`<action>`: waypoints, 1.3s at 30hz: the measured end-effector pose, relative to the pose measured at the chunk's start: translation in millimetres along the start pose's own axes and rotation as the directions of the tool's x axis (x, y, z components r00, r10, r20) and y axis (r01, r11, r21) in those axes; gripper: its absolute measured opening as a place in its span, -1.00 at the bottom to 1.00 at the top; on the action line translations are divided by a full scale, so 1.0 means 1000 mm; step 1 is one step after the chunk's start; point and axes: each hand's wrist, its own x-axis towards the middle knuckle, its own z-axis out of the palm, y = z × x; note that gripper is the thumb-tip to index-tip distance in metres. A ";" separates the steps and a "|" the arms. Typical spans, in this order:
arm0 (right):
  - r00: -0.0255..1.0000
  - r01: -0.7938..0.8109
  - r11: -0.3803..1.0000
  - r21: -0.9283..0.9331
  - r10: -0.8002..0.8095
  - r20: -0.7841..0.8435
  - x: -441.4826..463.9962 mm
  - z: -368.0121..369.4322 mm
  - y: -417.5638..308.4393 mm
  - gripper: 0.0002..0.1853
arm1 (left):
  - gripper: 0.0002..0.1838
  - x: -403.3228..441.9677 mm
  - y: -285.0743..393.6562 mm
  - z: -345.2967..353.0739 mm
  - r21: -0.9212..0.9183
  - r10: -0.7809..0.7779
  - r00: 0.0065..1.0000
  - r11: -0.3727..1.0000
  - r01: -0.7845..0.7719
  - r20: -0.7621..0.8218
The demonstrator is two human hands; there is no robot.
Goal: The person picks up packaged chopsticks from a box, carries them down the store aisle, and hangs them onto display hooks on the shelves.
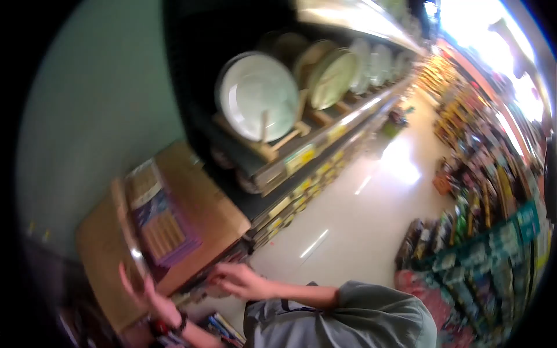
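My left hand [152, 297], with a dark band at the wrist, is at the lower left. Its thumb and fingers lie on either side of the lower end of a thin, curved, shiny-edged object [130, 232], seen edge-on like a plate. That object stands beside a purple-edged stack of packages [159, 223] on a brown cardboard box [212, 217]. To the right, my right hand [241, 281] hovers near the box's corner, its fingers slightly bent and apart, with nothing clearly visible in them. Motion blurs the hands.
A white plate [259, 97] and a greenish plate [335, 79] stand on wooden racks on a dark shelf [249, 159]. A shiny aisle floor [336, 214] runs beyond it. Packed goods [464, 232] line the right side. A pale green wall [98, 110] rises at left.
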 end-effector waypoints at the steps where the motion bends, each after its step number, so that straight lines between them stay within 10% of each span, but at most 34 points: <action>1: 0.996 -0.044 0.998 0.053 0.040 0.076 0.004 -0.003 -0.010 -0.76 | -0.31 -0.010 0.011 -0.006 0.078 0.020 0.999 0.997 -0.023 0.033; 4: 0.982 0.148 0.980 0.136 -0.162 0.098 0.005 0.000 -0.028 -0.50 | -0.36 -0.052 0.008 -0.003 -0.283 0.338 0.941 0.904 -0.321 0.010; 7: 0.966 0.229 0.937 0.264 -0.252 0.056 -0.012 -0.010 -0.047 -0.13 | -0.33 -0.081 0.025 0.021 -0.340 0.499 0.807 0.853 -0.395 0.316; 11: 0.936 0.345 0.881 0.325 -0.298 -0.186 -0.080 -0.024 -0.069 0.23 | -0.28 -0.110 0.054 0.062 -0.553 0.688 0.351 0.722 -0.416 0.635; 14: 0.846 0.186 0.977 0.100 -0.108 -0.522 -0.185 -0.016 -0.026 -0.07 | -0.25 -0.152 0.079 0.088 -0.733 0.781 0.025 0.595 -0.330 0.624; 18: 0.355 0.159 0.984 0.076 0.015 -0.935 -0.295 0.007 0.059 -0.34 | -0.21 -0.245 0.131 0.115 -0.900 0.858 -0.277 0.425 -0.094 0.433; 22: -0.211 0.161 0.987 0.022 0.056 -0.976 -0.405 0.068 -0.077 -0.42 | -0.28 -0.364 0.179 0.084 -0.842 0.796 -0.488 0.501 0.199 0.358; 28: -0.460 0.527 0.815 -0.241 0.035 -0.887 -0.512 0.120 -0.039 -0.44 | -0.64 -0.500 0.233 0.041 -0.772 0.771 -0.588 0.522 0.363 0.245; 30: -0.603 0.441 0.845 -0.302 0.029 -0.797 -0.535 0.128 -0.065 -0.44 | -0.66 -0.537 0.256 0.034 -0.839 0.804 -0.586 0.386 0.383 0.102; 34: -0.686 0.486 0.803 -0.346 0.105 -0.720 -0.603 0.133 -0.009 -0.45 | -0.65 -0.623 0.235 0.034 -0.488 0.613 -0.777 0.726 0.484 0.142; 38: -0.750 0.434 0.764 -0.477 0.013 -0.661 -0.672 0.124 -0.055 -0.46 | -0.47 -0.714 0.266 0.042 -0.552 0.691 -0.718 0.570 0.608 -0.077; 39: -0.753 0.394 0.776 -0.492 -0.035 -0.657 -0.689 0.117 -0.075 -0.45 | -0.49 -0.734 0.270 0.039 -0.335 0.644 -0.764 0.729 0.597 0.038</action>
